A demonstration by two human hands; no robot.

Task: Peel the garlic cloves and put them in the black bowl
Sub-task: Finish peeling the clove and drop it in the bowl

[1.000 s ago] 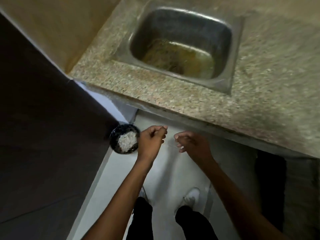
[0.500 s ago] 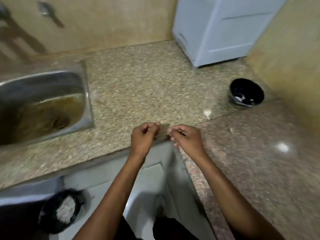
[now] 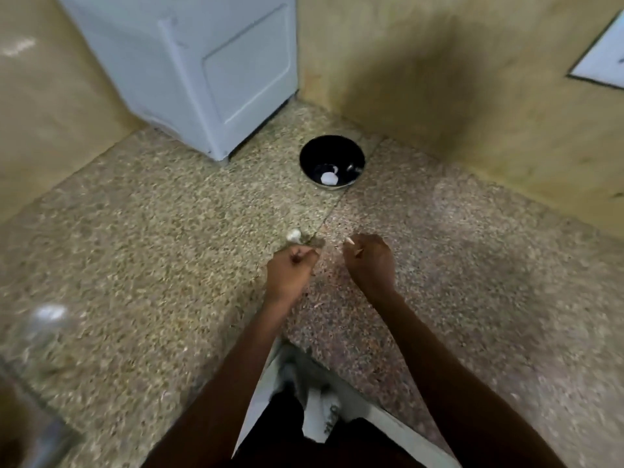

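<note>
A: Where does the round black bowl point(image 3: 332, 162) sit relative to the person's hands?

B: Straight ahead on the speckled granite counter point(image 3: 152, 231), well apart from both, in the corner beside the pale blue cabinet point(image 3: 202, 62), with something white already in it. The right hand point(image 3: 369, 261) looks slightly nearer.

A: And the grips?

B: The right hand pinches a small pale sliver, likely a garlic clove point(image 3: 350, 240) (blurred, so skin is possible). The left hand point(image 3: 292, 268) is curled; whether it holds anything cannot be told. A small white garlic piece point(image 3: 293, 235) lies on the counter just beyond its knuckles.
</note>
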